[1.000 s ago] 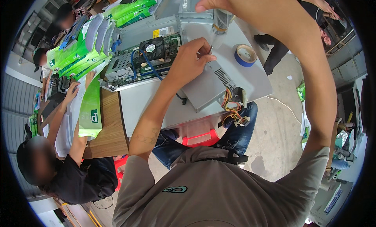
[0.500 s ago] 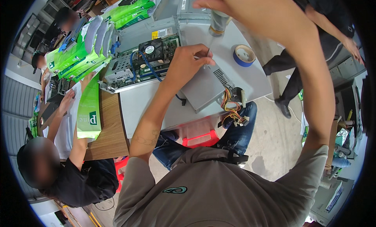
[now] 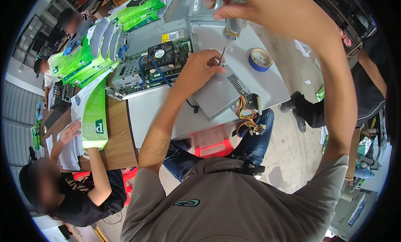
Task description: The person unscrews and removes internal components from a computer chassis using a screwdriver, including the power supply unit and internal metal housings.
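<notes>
A silver computer power supply (image 3: 216, 95) lies on the grey tabletop in front of me, its bundle of coloured cables (image 3: 246, 112) spilling over the near edge. Above its far end stands a screwdriver (image 3: 232, 32) with a clear handle, slightly tilted, its shaft pointing down. My right hand (image 3: 236, 8), at the top of the view, has its fingers closed around the handle. Low on the shaft, the fingertips of my left hand (image 3: 199, 70) pinch the metal just over the power supply. These fingers hide the screwdriver's tip and whatever it touches.
An opened desktop computer case (image 3: 125, 72) with a black fan (image 3: 162, 54) sits to the left. Blue tape (image 3: 261, 60) lies at right. Green paper packs (image 3: 83, 60) are stacked on the wooden table (image 3: 119, 135), where a co-worker (image 3: 90, 196) sits. Another person (image 3: 355, 89) is at right.
The screwdriver leans more, its handle slightly right and lower, with my right hand. My left hand stays nearly put. The left co-worker's arms have drawn back; the person at right has shifted lower.
</notes>
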{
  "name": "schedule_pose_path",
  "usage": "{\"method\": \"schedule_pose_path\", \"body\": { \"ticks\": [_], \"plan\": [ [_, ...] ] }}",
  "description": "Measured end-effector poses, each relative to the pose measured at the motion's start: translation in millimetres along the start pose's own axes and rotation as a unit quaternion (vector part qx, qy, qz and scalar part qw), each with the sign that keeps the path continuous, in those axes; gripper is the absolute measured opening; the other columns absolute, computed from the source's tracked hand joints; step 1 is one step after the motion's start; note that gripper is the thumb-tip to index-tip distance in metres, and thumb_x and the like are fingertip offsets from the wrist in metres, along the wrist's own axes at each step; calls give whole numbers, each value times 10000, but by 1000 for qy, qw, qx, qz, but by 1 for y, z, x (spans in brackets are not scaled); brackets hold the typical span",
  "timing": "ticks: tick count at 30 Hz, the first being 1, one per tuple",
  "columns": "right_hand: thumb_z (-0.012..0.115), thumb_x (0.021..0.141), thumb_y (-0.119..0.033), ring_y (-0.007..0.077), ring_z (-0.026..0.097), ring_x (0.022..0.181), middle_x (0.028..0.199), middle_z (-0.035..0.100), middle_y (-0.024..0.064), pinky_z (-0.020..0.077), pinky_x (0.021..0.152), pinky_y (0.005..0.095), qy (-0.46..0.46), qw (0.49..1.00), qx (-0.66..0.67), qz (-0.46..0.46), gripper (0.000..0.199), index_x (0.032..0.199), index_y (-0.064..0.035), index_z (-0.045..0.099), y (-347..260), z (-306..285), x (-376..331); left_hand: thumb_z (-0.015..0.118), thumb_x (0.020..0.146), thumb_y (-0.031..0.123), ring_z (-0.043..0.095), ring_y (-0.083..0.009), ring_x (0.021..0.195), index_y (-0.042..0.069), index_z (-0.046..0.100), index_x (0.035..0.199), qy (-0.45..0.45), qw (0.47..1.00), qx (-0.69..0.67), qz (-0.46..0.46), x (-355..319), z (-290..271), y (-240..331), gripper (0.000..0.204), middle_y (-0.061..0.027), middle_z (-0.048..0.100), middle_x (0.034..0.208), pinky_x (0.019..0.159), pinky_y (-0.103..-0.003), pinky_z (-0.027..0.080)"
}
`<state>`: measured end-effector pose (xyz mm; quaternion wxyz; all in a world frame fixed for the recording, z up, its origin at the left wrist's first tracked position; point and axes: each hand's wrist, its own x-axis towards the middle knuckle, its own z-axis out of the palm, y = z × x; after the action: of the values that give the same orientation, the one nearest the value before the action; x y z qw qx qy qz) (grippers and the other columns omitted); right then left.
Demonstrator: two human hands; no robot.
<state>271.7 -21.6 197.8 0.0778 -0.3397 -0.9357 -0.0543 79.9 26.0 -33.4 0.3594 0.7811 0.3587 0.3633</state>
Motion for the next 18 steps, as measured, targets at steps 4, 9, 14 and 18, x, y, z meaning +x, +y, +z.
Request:
{"method": "schedule_pose_path", "body": {
  "ticks": [4, 9, 14, 18],
  "plan": [
    [734, 955, -257, 349, 670, 1085, 1175, 684, 184, 529, 947, 441, 153, 976, 122, -100, 397, 1252, -5, 660, 4, 12, -12, 773, 822, -11, 745, -250, 855, 23, 783, 1051, -40, 994, 78, 62, 2, -9, -11, 232, -127, 762, 890, 827, -346, 580],
    [703, 981, -358, 303, 634, 1162, 1150, 680, 182, 518, 935, 413, 10, 997, 10, 80, 482, 1334, -42, 615, 0, 10, -9, 747, 824, -38, 734, -282, 904, 34, 786, 1053, -57, 997, 36, 40, 4, -9, -21, 243, -127, 771, 916, 838, -358, 577],
    [642, 1016, -422, 302, 640, 1069, 1101, 678, 194, 521, 885, 416, -56, 986, 151, 33, 501, 1320, -26, 607, -11, -23, -5, 733, 818, -48, 723, -290, 912, 10, 766, 1009, -43, 988, 90, 120, 5, -5, -28, 202, -116, 768, 936, 824, -374, 576],
    [603, 1025, -296, 300, 645, 973, 1069, 674, 192, 525, 855, 428, -64, 984, 114, 123, 373, 1289, -34, 617, -16, -28, -12, 729, 818, -42, 718, -290, 916, 4, 743, 999, -44, 979, 122, 157, 6, -4, -32, 187, -109, 756, 978, 828, -382, 576]
  ]
}}
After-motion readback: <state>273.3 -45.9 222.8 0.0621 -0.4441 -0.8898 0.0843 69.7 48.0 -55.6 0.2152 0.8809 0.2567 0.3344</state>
